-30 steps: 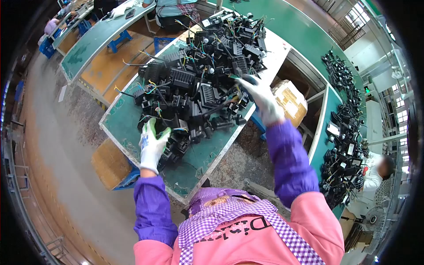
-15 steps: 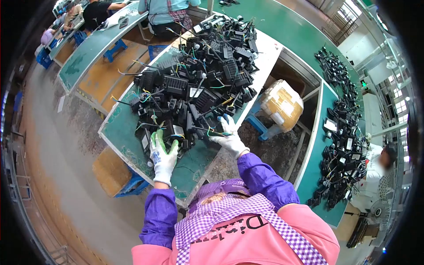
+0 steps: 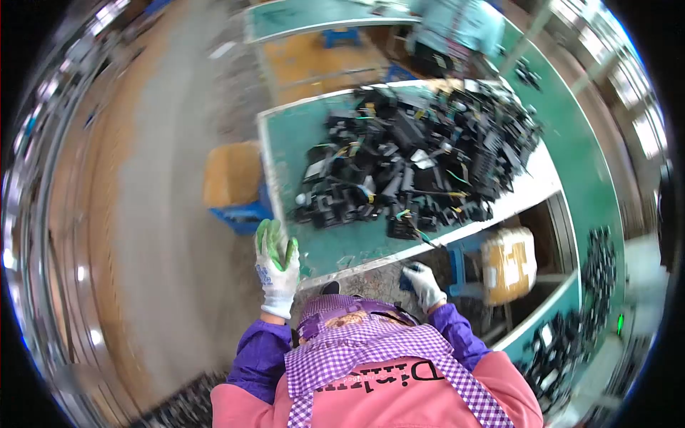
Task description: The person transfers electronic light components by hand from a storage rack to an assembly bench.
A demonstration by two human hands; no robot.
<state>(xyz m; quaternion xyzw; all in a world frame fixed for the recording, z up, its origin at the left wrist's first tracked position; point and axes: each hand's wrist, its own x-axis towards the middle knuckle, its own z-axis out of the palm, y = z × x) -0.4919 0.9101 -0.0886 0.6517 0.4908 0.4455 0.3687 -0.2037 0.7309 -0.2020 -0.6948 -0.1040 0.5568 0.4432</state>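
The view is blurred by motion. My left hand [image 3: 277,267], in a white glove with a green palm, is raised with its fingers extended at the near corner of the green table [image 3: 285,143] and holds nothing. My right hand [image 3: 425,285], in a white glove, hangs low just below the table's near edge, fingers curled. A small dark shape shows at its fingertips; I cannot tell whether the hand holds it. A big pile of black plastic parts with coloured wires [image 3: 421,153] covers most of the table, apart from both hands.
A brown stool on a blue base [image 3: 232,178] stands left of the table. A tape-wrapped yellow stool [image 3: 508,265] stands under its right end. Another person [image 3: 457,28] sits at the far bench. A second green bench with black parts [image 3: 599,264] runs along the right.
The view has swung round sharply and blurred. My right hand has left the pile and dropped below the table edge. My left hand has come off the parts to the table corner.
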